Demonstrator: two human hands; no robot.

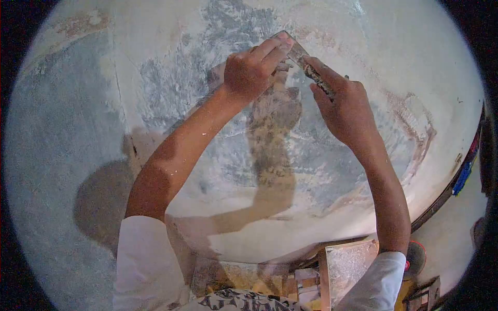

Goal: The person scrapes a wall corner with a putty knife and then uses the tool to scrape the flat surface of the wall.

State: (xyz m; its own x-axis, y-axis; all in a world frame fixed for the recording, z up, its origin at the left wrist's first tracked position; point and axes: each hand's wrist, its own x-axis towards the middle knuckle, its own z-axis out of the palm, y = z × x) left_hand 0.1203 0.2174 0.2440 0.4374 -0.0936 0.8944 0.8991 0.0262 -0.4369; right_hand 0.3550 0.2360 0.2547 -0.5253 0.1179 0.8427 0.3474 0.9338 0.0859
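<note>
Both of my arms reach up to a patchy grey and white wall (223, 150). My right hand (342, 101) is closed round the dark, worn handle of a scraper (296, 53) with a flat metal blade. The blade lies against the wall, in the upper middle of the view. My left hand (257, 67) has its fingertips pressed on the blade's upper corner. Part of the blade is hidden by those fingers. Grey scuffed patches and pale, rough areas surround the blade.
Below the wall, a pale board (345, 267) leans among wooden items at the bottom. A blue object (463, 177) hangs at the right edge. A round reddish-rimmed thing (416, 257) is beside my right sleeve. Shadows of my arms fall on the wall.
</note>
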